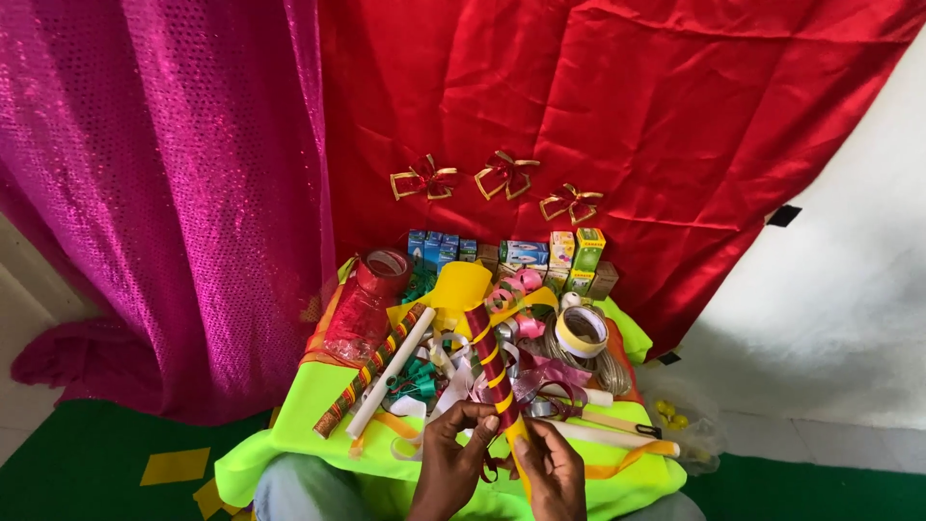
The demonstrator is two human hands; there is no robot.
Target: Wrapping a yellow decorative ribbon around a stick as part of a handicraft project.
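Neon-green cloth (318, 405) covers the low table and is our landmark; its near edge runs off the bottom of the frame, and so do our wrists and knees. We hold a dark red stick wrapped in a yellow spiral band (492, 371) over the cloth's near middle. Its lower end sits between our hands and is partly hidden by fingers; its upper end tilts away toward the yellow sheet (461, 287) at the cloth's far middle.

Left hand (451, 453): fingers curled, pinching the stick's lower part from the left. Right hand (553, 470): thumb and fingers closed on the stick's yellow band, just right of the stick. We can't make out whether the band end is loose or stuck down.

Clutter on the cloth is hard to separate: ribbon loops and curls pile up at the centre. Clear items: a white tube (391, 372) and a second patterned stick (367, 374) lying diagonally left of centre, a red netted jar (367, 301) at far left, a tape roll (581, 331) at far right, a row of small boxes (511, 256) along the far edge. Three red-gold bows (502, 176) hang on the red drape (617, 106) behind.
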